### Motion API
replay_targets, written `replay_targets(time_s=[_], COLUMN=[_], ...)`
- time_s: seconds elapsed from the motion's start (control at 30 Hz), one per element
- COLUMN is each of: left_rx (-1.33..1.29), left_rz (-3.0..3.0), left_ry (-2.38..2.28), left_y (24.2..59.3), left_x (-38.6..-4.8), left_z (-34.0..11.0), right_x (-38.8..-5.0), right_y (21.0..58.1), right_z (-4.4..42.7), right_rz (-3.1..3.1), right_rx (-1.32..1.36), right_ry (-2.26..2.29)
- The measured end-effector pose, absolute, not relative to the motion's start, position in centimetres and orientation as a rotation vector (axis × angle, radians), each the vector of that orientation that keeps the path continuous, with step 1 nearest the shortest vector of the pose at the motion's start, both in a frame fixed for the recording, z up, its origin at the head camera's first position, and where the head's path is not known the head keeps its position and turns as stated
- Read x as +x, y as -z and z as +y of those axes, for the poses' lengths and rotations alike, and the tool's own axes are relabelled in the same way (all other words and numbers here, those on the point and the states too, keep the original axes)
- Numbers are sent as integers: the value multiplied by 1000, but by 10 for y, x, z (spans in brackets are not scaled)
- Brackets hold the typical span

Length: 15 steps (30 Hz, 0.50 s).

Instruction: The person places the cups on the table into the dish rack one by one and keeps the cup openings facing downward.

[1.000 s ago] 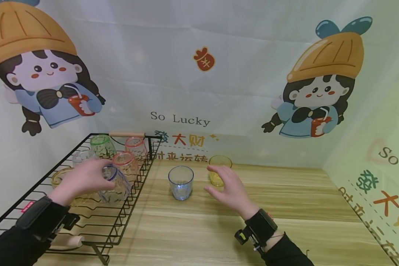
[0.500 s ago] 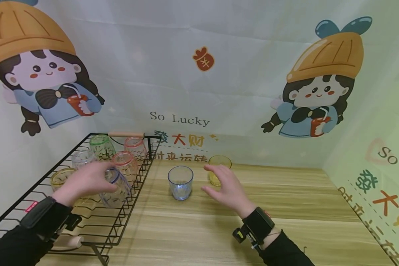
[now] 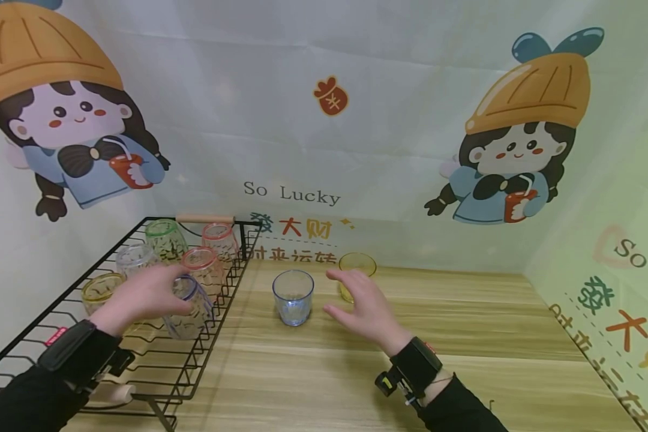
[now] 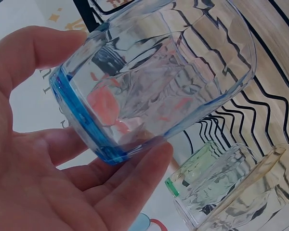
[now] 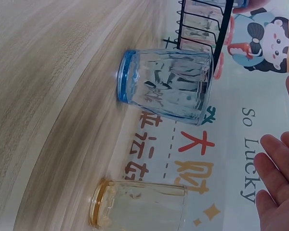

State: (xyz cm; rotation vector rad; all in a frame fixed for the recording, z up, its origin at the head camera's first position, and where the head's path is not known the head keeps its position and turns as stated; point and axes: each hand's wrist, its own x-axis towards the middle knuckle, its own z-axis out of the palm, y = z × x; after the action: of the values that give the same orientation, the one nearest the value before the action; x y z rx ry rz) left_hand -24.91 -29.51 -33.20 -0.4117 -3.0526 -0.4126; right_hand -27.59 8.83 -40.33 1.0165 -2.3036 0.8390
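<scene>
gripping, at the person's left: left hand (image 3: 143, 297), thumb and fingers clamped from opposite sides on the coloured base end of the held blue glass (image 3: 188, 318). said glass, clear-walled with a thick blue base, is base-up at the right-hand column of the rack, nearest the person; whether its rim touches the wires cannot be told. at the right: right hand (image 3: 367, 309), raised over the desk (image 3: 324, 384), thumb and fingers apart, well away from both glasses below in the right wrist view. on the desk, two pieces, both upright and apart from each other: upright blue glass (image 3: 293, 298), near the rack; upright yellow glass (image 5: 139, 204), farther right and a little farther back, partly behind the right hand in the head view. rack (image 3: 164, 396): black wire, standing at the left of the desk, with a near wooden handle (image 3: 110, 393) and a far wooden handle (image 3: 205, 219). contents besides the held piece, all base-up: near red glass (image 3: 207, 276), just beyond the held one; far red glass (image 3: 221, 241), behind that; green glass (image 3: 165, 243), at the far left; clear glass (image 3: 135, 257), before the green; rack yellow glass (image 3: 98, 288), nearest on the left, partly hidden by the left hand. worn: left wrist strap (image 3: 78, 355) and right wrist strap (image 3: 417, 363), both black. behind: pale printed backdrop (image 3: 399, 90), lettered "so lucky".
</scene>
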Motion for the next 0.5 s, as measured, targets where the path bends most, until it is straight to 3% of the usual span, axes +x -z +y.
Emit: replay_targets(time_s=[0.5], left_rx=[-399], left_rz=[-3073], left_ry=[443], left_y=[334], left_x=[-250], left_z=[-293], right_x=[-275], right_y=[404], right_z=[80], right_rz=[-2308], right_rx=[1023], right_ry=[-838])
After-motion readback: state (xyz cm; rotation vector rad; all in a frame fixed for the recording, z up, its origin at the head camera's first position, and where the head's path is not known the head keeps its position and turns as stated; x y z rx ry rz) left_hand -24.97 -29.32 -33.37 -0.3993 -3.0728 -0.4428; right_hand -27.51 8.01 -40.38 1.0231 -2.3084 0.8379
